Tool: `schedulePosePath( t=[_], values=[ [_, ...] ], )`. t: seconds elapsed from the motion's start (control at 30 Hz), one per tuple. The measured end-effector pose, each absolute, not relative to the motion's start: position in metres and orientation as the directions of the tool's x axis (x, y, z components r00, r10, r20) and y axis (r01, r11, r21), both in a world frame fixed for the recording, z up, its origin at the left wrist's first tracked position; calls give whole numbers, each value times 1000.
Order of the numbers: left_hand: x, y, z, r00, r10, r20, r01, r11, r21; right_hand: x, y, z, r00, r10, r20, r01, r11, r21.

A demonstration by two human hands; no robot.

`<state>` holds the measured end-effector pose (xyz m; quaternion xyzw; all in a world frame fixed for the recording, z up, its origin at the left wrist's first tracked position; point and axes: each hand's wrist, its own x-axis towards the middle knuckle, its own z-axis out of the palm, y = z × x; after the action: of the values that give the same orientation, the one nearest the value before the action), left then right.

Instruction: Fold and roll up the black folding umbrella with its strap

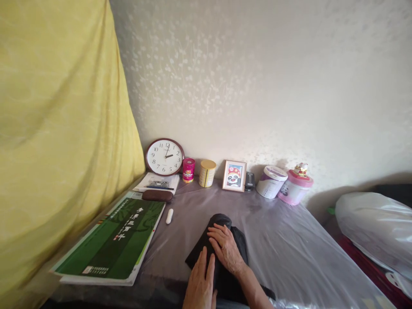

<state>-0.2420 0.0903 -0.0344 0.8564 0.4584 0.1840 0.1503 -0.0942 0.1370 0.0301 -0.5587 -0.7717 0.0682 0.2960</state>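
A dark, folded bundle of black cloth [240, 242] lies near the front edge of the table, its far end rounded as if rolled. What kind of article it is does not show. My left hand [201, 279] rests on its near left part, fingers stretched forward. Farther up, my right hand [227, 249] lies across the bundle with its fingers extended to the left, flat on the fabric. Neither hand is wrapped round anything. Part of the cloth is hidden under my hands and right forearm.
Left on the plastic-covered table [277, 244] lie a green book [112, 240], a brown case [157, 196] and a small white object [169, 216]. A clock [165, 156], tins [207, 174], a picture frame [234, 176] and tubs [272, 182] line the wall. A yellow curtain [64, 128] hangs left.
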Motion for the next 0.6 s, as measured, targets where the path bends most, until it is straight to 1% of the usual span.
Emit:
schedulePosePath(
  t=[0.1,0.3,0.43,0.53,0.6],
  values=[
    [-238,88,-28,466,879,100,766,-458,452,-86,157,24,-168,916,364,839,326,-436],
    [-241,91,-16,492,871,3,743,-421,519,-72,191,19,-95,934,344,853,254,-456],
    [-241,91,-5,484,873,-63,772,-393,499,-60,207,18,-18,943,333,874,177,-453],
    [-240,91,-7,473,878,-64,783,-387,487,-58,204,21,81,917,390,888,111,-446],
    [-240,92,-11,474,879,-42,774,-394,496,-64,189,24,99,876,473,883,142,-447]
  ],
)
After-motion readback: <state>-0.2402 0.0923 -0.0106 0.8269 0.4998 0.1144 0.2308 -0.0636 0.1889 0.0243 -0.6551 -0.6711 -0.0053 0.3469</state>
